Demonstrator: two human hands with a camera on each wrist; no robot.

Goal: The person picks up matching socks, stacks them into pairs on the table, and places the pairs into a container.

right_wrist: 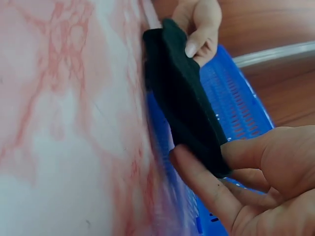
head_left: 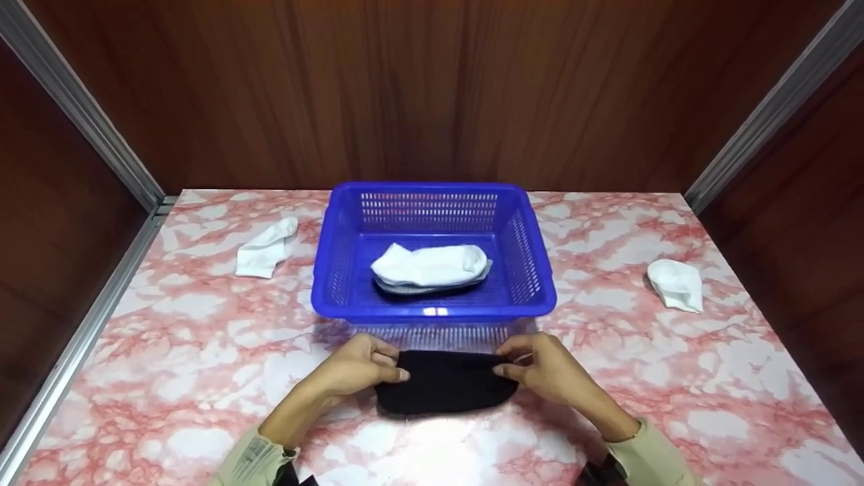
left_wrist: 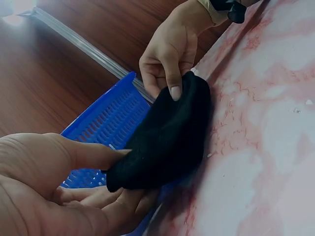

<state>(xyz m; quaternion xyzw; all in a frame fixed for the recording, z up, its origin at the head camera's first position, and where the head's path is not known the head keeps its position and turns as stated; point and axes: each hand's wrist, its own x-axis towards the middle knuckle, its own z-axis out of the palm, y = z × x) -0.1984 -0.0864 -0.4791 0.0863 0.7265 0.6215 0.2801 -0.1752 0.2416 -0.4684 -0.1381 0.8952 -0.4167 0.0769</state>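
A black sock (head_left: 447, 386) is stretched sideways between both hands, just in front of the basket. My left hand (head_left: 352, 368) pinches its left end, thumb on the near face and fingers behind. At the other end, my right hand (head_left: 548, 370) pinches the sock between thumb and fingers. In the right wrist view, the black sock (right_wrist: 184, 98) shows separate layers along one edge. Behind it stands a blue plastic basket (head_left: 435, 310). Inside lie white socks (head_left: 432, 265) stacked over grey and black fabric, whose lower layers are mostly hidden.
One white sock (head_left: 266, 248) lies on the table left of the basket. Another white sock (head_left: 676, 285), partly bunched, is at the right. The table (head_left: 202, 378) has a red-and-white marbled top. Brown wood-look panels (head_left: 432, 94) enclose its back and sides.
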